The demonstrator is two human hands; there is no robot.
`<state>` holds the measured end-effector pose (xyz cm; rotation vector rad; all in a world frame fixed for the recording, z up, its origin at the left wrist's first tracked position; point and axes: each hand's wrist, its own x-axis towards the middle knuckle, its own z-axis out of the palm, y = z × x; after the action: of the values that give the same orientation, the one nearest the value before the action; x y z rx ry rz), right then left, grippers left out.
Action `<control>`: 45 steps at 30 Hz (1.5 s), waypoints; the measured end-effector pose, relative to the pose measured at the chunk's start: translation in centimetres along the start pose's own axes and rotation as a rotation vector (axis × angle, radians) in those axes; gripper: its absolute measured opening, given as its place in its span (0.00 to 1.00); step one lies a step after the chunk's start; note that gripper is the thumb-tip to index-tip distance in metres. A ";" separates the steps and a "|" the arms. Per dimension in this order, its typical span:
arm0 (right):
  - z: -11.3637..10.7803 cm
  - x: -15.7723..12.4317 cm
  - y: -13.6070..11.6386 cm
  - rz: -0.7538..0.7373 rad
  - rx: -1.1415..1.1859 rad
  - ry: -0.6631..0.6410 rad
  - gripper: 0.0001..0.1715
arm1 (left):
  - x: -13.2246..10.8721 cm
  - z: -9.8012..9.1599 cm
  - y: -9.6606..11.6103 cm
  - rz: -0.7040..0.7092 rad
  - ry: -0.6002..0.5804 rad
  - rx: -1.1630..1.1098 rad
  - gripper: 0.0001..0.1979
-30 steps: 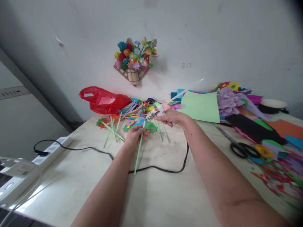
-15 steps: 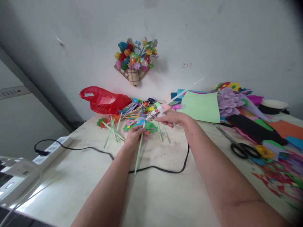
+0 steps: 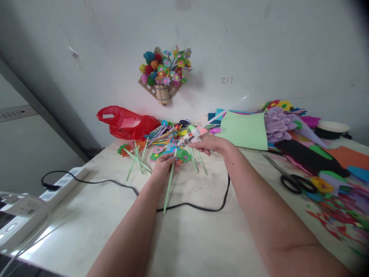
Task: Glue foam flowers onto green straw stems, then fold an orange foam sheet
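My left hand [image 3: 163,164] is closed around a light green paper stem [image 3: 169,184] that slants down toward me, with a green foam flower [image 3: 183,155] at its top. My right hand [image 3: 211,144] grips a glue gun [image 3: 188,138] whose nozzle points left at the flower head; a clear glue stick [image 3: 225,110] juts out behind it. A black cord [image 3: 198,207] loops over the table under my right forearm. Behind my hands lies a heap of foam flowers and stems [image 3: 164,138].
A red plastic bag [image 3: 127,122] lies at the back left and a white power strip [image 3: 60,184] at the left edge. Coloured foam sheets [image 3: 245,130], a purple paper flower [image 3: 278,124], black scissors [image 3: 294,181] and scraps fill the right side. A flower decoration [image 3: 165,71] hangs on the wall.
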<state>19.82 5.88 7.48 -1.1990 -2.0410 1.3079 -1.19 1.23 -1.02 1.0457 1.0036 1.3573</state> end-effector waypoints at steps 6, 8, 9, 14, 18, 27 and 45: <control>0.2 -0.2 -0.3 -0.003 0.014 -0.021 0.26 | 0.2 -0.2 -0.2 -0.008 -0.003 -0.002 0.14; 0.2 -0.4 -0.6 0.006 -0.010 -0.031 0.26 | 0.2 -0.2 -0.2 -0.008 -0.002 -0.003 0.14; 0.2 -0.5 -0.7 0.013 -0.027 -0.035 0.26 | 0.1 -0.2 -0.2 -0.008 -0.005 -0.003 0.15; 0.0 -0.7 -0.8 0.025 -0.089 -0.029 0.26 | 0.1 -0.1 -0.1 -0.005 -0.003 -0.010 0.14; 0.0 -0.4 -0.5 0.008 -0.072 -0.012 0.25 | 0.2 -0.3 -0.3 0.001 0.001 -0.008 0.14; 0.2 -0.3 -0.5 -0.003 -0.045 -0.009 0.24 | 0.4 -0.5 -0.6 0.007 -0.004 -0.012 0.15; 0.1 -0.2 -0.5 0.000 -0.088 -0.012 0.26 | 0.2 -0.4 -0.4 0.004 -0.010 -0.001 0.15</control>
<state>19.68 5.54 7.88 -1.2315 -2.1266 1.2393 -1.48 1.45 -1.52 1.0539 0.9938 1.3540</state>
